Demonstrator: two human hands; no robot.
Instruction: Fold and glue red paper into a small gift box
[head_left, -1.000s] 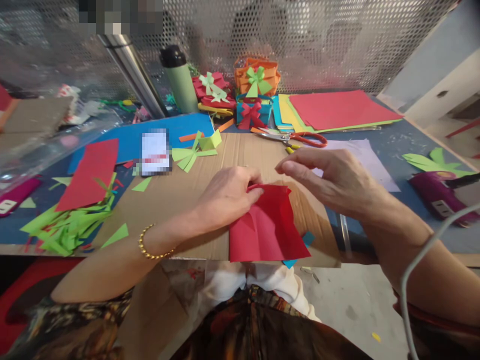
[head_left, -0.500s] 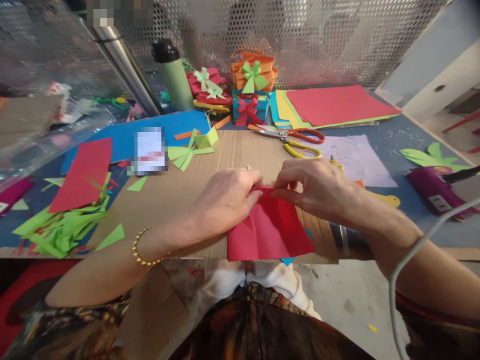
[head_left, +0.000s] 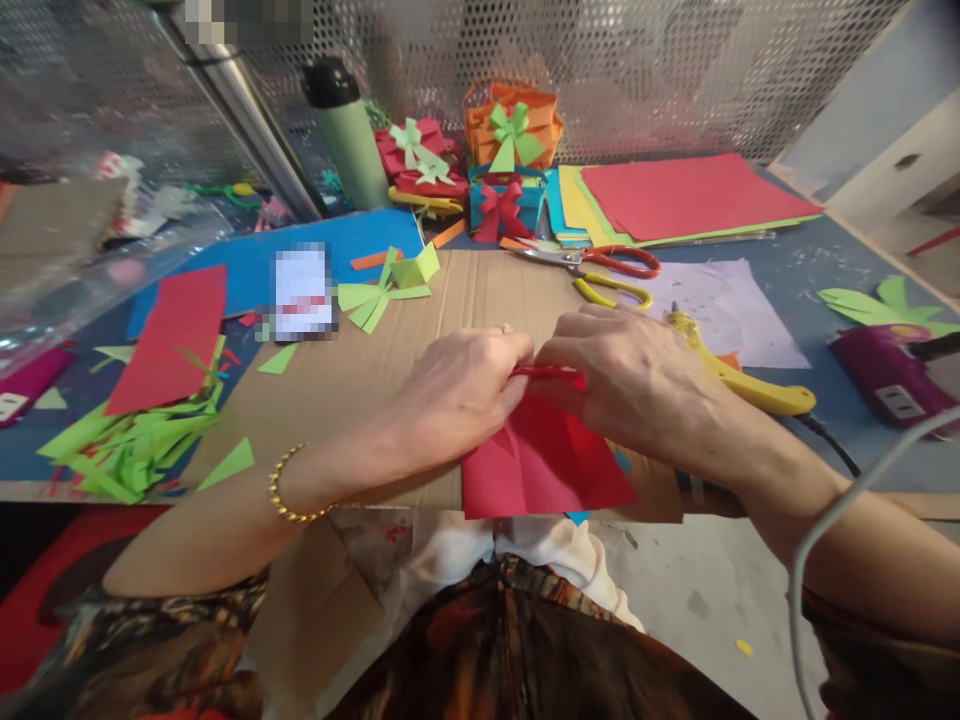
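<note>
Your left hand (head_left: 469, 388) and right hand (head_left: 634, 375) pinch the far edge of the red paper (head_left: 544, 460) between them; that edge seems folded, the nearer part unfinished. Beyond, a bowed blue bag (head_left: 529, 208) looks complete.

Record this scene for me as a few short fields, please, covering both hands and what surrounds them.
Left hand: pinching the far edge of the red paper
Right hand: at the same edge, fingers bent
Underneath: brown cardboard
Beyond the hands: scissors, handles spread
Right side: yellow tool
Left side: green paper strips
Back: green bottle
</note>
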